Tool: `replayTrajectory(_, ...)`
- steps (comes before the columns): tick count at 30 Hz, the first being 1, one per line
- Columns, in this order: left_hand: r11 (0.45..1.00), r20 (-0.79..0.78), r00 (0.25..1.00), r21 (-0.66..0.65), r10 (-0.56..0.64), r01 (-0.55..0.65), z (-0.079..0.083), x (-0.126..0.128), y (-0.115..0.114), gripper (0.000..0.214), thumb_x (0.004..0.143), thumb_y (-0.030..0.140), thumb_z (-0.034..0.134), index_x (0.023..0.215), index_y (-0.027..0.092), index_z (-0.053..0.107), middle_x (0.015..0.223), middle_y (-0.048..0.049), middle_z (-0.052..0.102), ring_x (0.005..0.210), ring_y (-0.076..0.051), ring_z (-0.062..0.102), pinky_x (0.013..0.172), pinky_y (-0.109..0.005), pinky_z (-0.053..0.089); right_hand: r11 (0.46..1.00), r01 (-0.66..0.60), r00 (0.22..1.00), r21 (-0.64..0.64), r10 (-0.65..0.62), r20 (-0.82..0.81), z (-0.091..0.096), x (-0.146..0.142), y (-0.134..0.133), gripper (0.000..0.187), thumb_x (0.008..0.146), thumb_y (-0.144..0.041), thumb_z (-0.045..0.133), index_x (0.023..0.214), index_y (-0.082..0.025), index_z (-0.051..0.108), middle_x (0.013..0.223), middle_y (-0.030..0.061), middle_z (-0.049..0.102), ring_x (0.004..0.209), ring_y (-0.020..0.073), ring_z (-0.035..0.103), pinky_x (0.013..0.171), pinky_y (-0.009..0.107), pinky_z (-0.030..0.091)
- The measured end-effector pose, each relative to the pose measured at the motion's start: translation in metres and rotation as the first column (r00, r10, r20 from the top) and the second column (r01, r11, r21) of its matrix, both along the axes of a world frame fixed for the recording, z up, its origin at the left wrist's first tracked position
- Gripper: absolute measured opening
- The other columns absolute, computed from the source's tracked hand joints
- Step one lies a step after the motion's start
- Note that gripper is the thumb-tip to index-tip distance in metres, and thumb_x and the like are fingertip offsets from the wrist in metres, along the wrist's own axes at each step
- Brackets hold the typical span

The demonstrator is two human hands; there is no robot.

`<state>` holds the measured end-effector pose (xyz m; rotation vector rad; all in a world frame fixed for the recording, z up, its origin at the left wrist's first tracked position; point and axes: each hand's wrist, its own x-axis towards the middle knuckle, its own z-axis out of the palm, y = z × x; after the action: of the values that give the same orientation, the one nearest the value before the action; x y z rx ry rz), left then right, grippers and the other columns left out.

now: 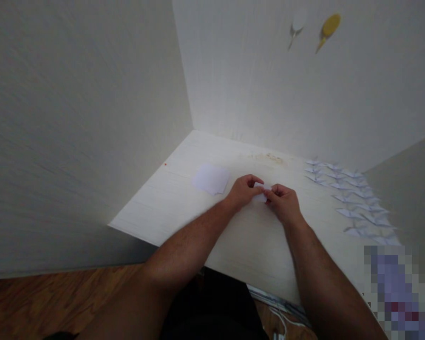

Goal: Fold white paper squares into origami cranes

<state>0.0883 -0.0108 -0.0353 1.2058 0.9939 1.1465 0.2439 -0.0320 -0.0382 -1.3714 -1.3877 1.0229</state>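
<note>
Pale grey walls point(241, 85) enclose my white, faintly grained wooden desk point(156, 208), which crosses the middle of the frame. Right of centre, pointed white folded-paper shapes point(347, 214) stand in rows; left of centre lies a loose stack of white paper sheets point(211, 178). At centre, my bare left hand point(241, 192) and bare right hand point(286, 204) pinch a small white paper piece point(260, 197) between their fingers. Matching its edges before pressing evenly should keep creases crisp. My fingers hide its creases; coarse pixels mask the lower right corner.
</note>
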Motion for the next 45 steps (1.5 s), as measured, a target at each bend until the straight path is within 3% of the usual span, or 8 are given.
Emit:
replayTrajectory(3,1.0,0.016,1.0,-0.005,-0.015,0.015,0.001,-0.001,0.0,0.022,0.063,0.026,0.074,0.082,0.017,0.067,0.058,0.0051,0.049,0.054,-0.009,0.04,0.053,-0.025,0.031,1.0,-0.012,1.0,-0.002,0.012,0.022,0.002,0.001,0.0,0.036,0.072,-0.05,0.072,0.062,-0.017,0.058,0.051,-0.0003,0.058,0.043,0.0087,0.041,0.044,0.024,0.029)
replayTrajectory(7,0.996,0.021,0.996,-0.022,0.084,-0.083,0.001,-0.001,0.002,0.02,0.062,0.024,0.073,0.079,0.017,0.064,0.055,0.0071,0.043,0.052,-0.008,0.036,0.051,-0.023,0.028,0.997,-0.061,0.998,-0.044,0.059,-0.037,0.004,-0.001,0.002,0.034,0.072,-0.048,0.071,0.065,-0.018,0.057,0.049,-0.0025,0.056,0.042,0.0083,0.042,0.044,0.023,0.03)
replayTrajectory(10,0.99,0.016,0.992,-0.067,0.125,-0.124,0.001,-0.001,0.004,0.018,0.061,0.022,0.071,0.075,0.018,0.06,0.058,0.0053,0.05,0.053,-0.009,0.042,0.05,-0.023,0.029,0.995,-0.085,0.992,-0.054,0.079,-0.099,0.006,-0.002,0.004,0.025,0.07,-0.039,0.072,0.069,-0.018,0.058,0.051,-0.0041,0.056,0.046,0.009,0.047,0.047,0.022,0.035)
replayTrajectory(13,0.995,0.037,0.999,-0.099,-0.006,0.009,0.004,-0.003,0.005,0.021,0.059,0.017,0.069,0.077,0.018,0.059,0.065,0.0033,0.057,0.055,-0.01,0.05,0.051,-0.023,0.035,0.998,0.023,0.991,-0.053,-0.03,-0.128,0.007,0.0,0.006,0.023,0.068,-0.038,0.072,0.072,-0.017,0.062,0.051,-0.0045,0.055,0.045,0.0088,0.047,0.045,0.022,0.035)
replayTrajectory(19,0.98,-0.091,0.98,-0.11,-0.176,0.166,0.009,-0.009,0.004,0.027,0.063,0.022,0.074,0.089,0.016,0.068,0.066,0.0014,0.06,0.052,-0.009,0.049,0.047,-0.021,0.031,0.999,-0.019,0.968,-0.048,0.007,-0.249,0.007,0.003,0.01,0.024,0.064,-0.034,0.075,0.074,-0.018,0.061,0.057,-0.0046,0.059,0.045,0.0079,0.049,0.045,0.022,0.04)
replayTrajectory(26,0.978,0.175,0.983,-0.187,-0.062,0.095,0.012,-0.008,0.007,0.023,0.058,0.025,0.08,0.071,0.015,0.063,0.062,0.0016,0.058,0.051,-0.008,0.048,0.047,-0.022,0.033,0.991,-0.136,0.848,-0.005,0.113,-0.518,0.007,0.006,0.01,0.035,0.065,-0.041,0.079,0.087,-0.021,0.06,0.067,-0.0041,0.065,0.056,0.0106,0.06,0.054,0.026,0.053)
replayTrajectory(39,0.92,0.382,0.912,-0.283,-0.151,0.271,0.022,-0.009,0.001,0.024,0.059,0.021,0.081,0.077,0.012,0.069,0.07,-0.0024,0.063,0.061,-0.011,0.056,0.051,-0.022,0.04,0.969,-0.248,0.813,0.013,0.216,-0.541,0.008,0.004,0.007,0.043,0.061,-0.045,0.084,0.083,-0.02,0.057,0.07,-0.0033,0.066,0.054,0.0107,0.061,0.055,0.028,0.055)
replayTrajectory(45,0.934,0.315,0.948,-0.32,-0.055,0.16,0.023,-0.007,0.002,0.032,0.057,0.02,0.079,0.087,0.011,0.072,0.077,-0.0055,0.066,0.061,-0.011,0.056,0.047,-0.021,0.038,0.985,-0.143,0.895,0.1,0.171,-0.411,0.014,0.003,0.006,0.041,0.06,-0.03,0.08,0.094,-0.025,0.057,0.071,-0.007,0.061,0.055,0.0091,0.058,0.054,0.024,0.05)
